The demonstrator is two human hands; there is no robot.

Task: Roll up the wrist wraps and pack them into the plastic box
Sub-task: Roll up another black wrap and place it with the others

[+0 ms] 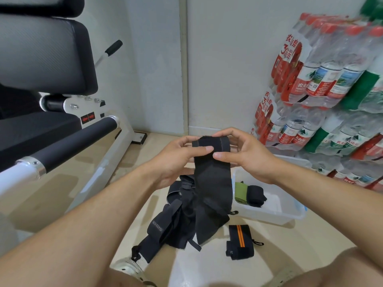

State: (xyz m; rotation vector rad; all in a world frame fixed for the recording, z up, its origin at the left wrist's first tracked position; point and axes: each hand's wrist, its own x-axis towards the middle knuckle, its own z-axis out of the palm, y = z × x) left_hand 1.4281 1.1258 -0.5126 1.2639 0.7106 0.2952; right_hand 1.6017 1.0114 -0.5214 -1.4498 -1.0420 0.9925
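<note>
**Wrist wrap held at its rolled end, above the floor**

The left hand [176, 160] and the right hand [244, 156] both grip the black wrist wrap [211, 175] at its upper end, where the fabric is turned over into a partial roll. Each thumb presses on the near face of the wrap; the fingers [226, 133] curl over the top of the roll from behind. The free length hangs down toward 6 o'clock and touches the pile of unrolled black wraps [182, 220] on the floor [269, 241].

At 4 o'clock from the hands stands the clear plastic box [275, 214]. Inside it lie a green rolled wrap [241, 192] and a black rolled wrap [256, 193], touching each other.

At 5 o'clock, on the floor just in front of the box, lies a black wrap with orange stripes [240, 241], apart from the pile.

Shrink-wrapped water bottles [323, 83] are stacked at 2 o'clock; a padded exercise machine [47, 83] stands at 10 o'clock.
</note>
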